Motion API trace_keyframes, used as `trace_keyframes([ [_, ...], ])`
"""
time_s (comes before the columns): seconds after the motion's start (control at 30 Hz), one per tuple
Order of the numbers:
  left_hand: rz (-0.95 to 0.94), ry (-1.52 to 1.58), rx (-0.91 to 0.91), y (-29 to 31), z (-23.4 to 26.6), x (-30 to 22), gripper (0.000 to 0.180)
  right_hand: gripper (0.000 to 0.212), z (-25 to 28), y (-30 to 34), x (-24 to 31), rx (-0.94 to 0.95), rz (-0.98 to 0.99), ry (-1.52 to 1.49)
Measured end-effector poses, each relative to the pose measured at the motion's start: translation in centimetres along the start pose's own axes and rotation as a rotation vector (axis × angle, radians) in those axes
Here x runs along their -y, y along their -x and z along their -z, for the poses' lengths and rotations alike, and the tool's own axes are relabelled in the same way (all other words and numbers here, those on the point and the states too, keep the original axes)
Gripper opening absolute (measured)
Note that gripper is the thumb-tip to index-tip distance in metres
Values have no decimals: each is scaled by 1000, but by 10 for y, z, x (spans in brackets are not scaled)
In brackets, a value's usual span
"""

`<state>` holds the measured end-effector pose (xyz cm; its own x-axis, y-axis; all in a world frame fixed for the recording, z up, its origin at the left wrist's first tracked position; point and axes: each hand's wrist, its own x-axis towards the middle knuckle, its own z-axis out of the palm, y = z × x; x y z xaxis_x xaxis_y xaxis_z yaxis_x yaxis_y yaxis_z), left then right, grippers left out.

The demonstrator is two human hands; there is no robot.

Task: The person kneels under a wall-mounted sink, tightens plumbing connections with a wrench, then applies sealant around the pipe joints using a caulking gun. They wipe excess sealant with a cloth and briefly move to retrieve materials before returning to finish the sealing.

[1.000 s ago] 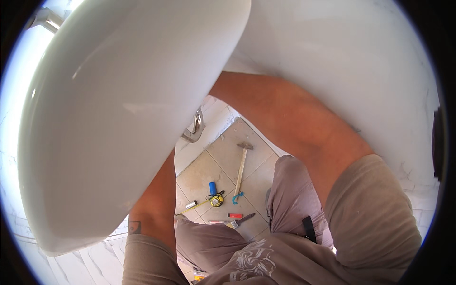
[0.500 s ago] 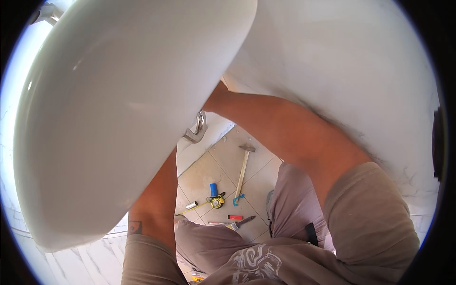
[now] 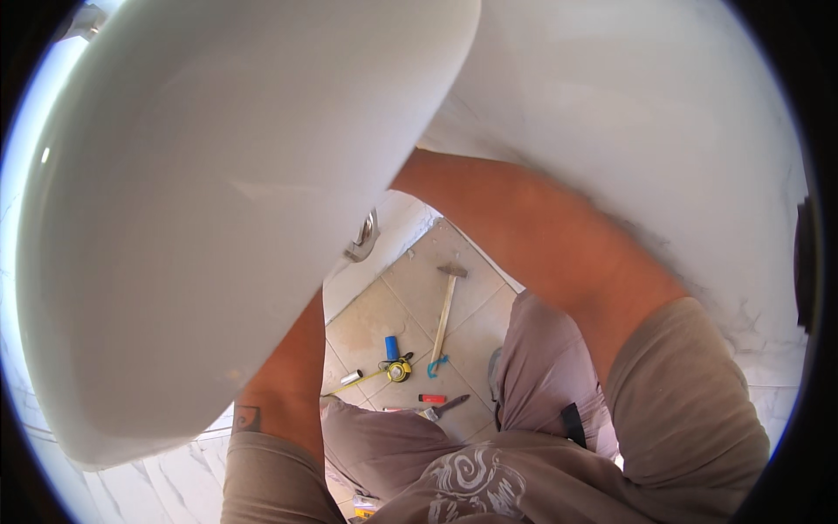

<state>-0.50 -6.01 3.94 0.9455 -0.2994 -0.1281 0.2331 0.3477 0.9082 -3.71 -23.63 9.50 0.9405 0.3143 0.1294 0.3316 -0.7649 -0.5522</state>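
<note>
A large, glossy white ceramic fixture (image 3: 236, 201), rounded like a washbasin, fills the left and upper middle of the view. My right forearm (image 3: 515, 192) crosses from the right and passes behind its edge, so my right hand is out of sight. From below, my left forearm (image 3: 292, 367) also goes in behind the fixture, which covers my left hand. Whatever either hand touches or holds is hidden. A curved chrome pipe (image 3: 367, 234) shows partly beyond the fixture's edge, between my two arms.
On the tiled floor lie a hammer (image 3: 447, 306), a yellow and black tape measure (image 3: 398, 369), a blue cylinder (image 3: 391, 348), a small silver cylinder (image 3: 351, 377), a red object (image 3: 431, 398) and a paintbrush (image 3: 445, 407). A smudged white wall (image 3: 646, 113) rises close on the right.
My right arm reaches farther behind the fixture, and its wrist has gone out of sight. The fixture's edge now covers more of the chrome pipe. The tools on the floor lie as before.
</note>
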Motion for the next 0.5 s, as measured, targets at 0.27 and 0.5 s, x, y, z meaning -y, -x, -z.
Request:
trace_keyframes([
  [0.27,-17,5,56,3,0,-2,43,29,-15,-4,4,-49,28,33],
  [0.5,3,24,22,-4,11,1,44,34,-23,13,7,-135,-15,-52],
])
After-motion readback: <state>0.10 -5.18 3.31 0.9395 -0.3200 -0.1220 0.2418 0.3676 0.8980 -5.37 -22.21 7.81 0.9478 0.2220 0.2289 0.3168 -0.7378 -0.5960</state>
